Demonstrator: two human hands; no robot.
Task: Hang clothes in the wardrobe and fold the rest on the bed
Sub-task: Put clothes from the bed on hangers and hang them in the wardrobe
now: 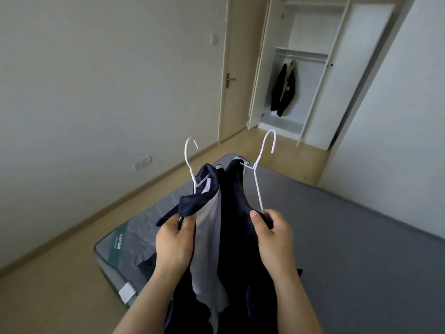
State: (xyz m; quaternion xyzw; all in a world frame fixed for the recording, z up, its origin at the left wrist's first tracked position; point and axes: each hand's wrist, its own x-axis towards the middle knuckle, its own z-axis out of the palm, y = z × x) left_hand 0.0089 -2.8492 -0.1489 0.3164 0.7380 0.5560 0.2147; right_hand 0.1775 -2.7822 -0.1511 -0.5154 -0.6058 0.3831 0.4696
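Two white wire hangers up, one per hand. Left hand (174, 242) is curled round the low end of the left hanger (191, 162) plus a bunch of the navy-and-white garment (209, 225) on it. Right hand (274, 237) pinches the low end of the right hanger (258, 174) together with the dark garment (234, 213). Both garments hang between and below the hands, over the grey mattress (349, 225). Hooks point up and away, toward the open wardrobe (356, 68) across the room, where a dark jacket (283, 92) hangs on the rail.
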